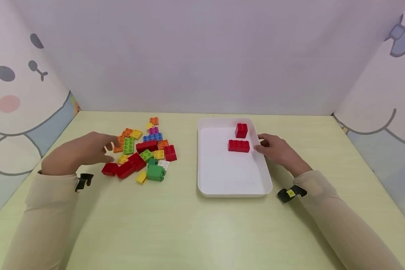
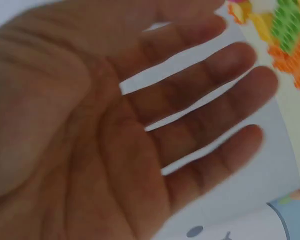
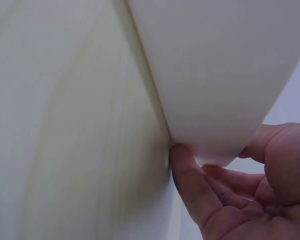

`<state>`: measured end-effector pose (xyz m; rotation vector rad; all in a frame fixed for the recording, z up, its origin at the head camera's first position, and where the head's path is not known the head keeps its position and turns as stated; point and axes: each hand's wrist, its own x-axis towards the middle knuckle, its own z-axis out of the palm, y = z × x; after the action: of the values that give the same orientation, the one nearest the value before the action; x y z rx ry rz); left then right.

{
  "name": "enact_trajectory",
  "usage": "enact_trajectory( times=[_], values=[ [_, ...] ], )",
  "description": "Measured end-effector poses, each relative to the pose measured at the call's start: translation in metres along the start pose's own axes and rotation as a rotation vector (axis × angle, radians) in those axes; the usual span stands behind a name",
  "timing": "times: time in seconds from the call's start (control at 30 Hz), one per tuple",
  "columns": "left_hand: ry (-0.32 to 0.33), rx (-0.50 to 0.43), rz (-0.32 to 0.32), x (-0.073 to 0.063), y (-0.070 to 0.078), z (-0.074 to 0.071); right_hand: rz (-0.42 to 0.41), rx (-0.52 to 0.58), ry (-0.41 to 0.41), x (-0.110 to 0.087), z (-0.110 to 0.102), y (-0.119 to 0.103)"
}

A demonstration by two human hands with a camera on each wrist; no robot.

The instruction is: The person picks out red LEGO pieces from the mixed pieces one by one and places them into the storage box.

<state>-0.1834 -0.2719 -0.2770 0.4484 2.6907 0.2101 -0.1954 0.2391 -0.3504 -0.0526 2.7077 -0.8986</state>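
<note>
My left hand [image 1: 87, 150] hovers at the left side of a pile of toy building bricks, fingers spread and nothing held, as the left wrist view also shows. Nearest to its fingertips are an orange brick [image 1: 119, 144] and a red brick [image 1: 110, 169]. A green brick [image 1: 128, 146] lies just beyond them. At the right, my right hand [image 1: 278, 152] grips the side wall of a white tray [image 1: 234, 194], thumb over the rim and fingers against the outside. Inside the tray lie a long red brick [image 1: 238, 146] and a shorter red brick [image 1: 241, 130].
The pile also has a dark green brick [image 1: 155, 173], a blue brick [image 1: 153, 137], a white brick [image 1: 163, 164] and several yellow ones. Behind the pale yellow table [image 1: 175, 228] stands a plain back wall [image 1: 202, 56], with printed side panels left and right.
</note>
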Motion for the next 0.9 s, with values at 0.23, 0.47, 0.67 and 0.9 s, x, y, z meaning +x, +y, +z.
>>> enact_trajectory(
  times=[0.23,0.47,0.67,0.9],
  values=[
    [-0.118,-0.076,-0.085,0.001,-0.019,0.009,0.004,0.005,0.004,0.0,-0.001,0.003],
    [-0.184,-0.055,-0.134,0.005,-0.027,0.01,-0.015,0.012,0.006,0.001,0.002,0.001],
    [-0.206,-0.037,-0.148,0.009,-0.026,0.013,-0.008,0.02,0.01,0.0,0.0,0.0],
    [-0.217,-0.014,-0.16,0.015,-0.025,0.022,0.001,0.021,0.013,0.0,0.001,0.0]
  ],
)
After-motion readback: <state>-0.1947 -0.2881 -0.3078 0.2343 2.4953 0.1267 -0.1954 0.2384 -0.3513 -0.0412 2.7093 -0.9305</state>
